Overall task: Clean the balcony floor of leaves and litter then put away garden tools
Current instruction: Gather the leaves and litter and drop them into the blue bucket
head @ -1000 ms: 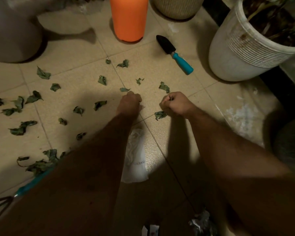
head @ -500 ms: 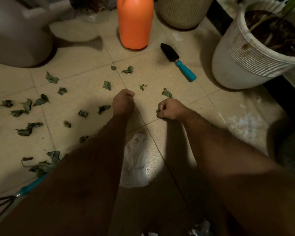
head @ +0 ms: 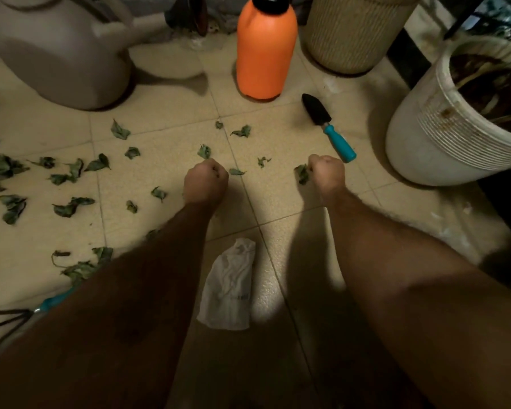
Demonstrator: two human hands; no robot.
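Dry green leaves [head: 71,206] lie scattered over the beige tile floor, mostly to the left. My left hand [head: 205,180] is curled in a fist low over the floor, with dark leaf bits showing between its fingers. A small leaf [head: 236,172] lies just right of it. My right hand [head: 326,172] is also fisted and grips a crumpled leaf [head: 302,174] that sticks out on its left side. A trowel [head: 328,126] with a black blade and teal handle lies just beyond my right hand. A hand rake [head: 50,302] with a teal handle lies at the lower left, partly hidden by my left arm.
A crumpled white bag [head: 227,290] lies on the floor between my forearms. An orange bottle [head: 266,51], a grey watering can [head: 59,51] and a woven pot [head: 348,31] stand at the back. A white planter [head: 443,128] stands at the right.
My right hand closed on a leaf and moved right, toward the trowel handle. My left hand curled from a flatter reach into a fist. The view tilted up slightly.
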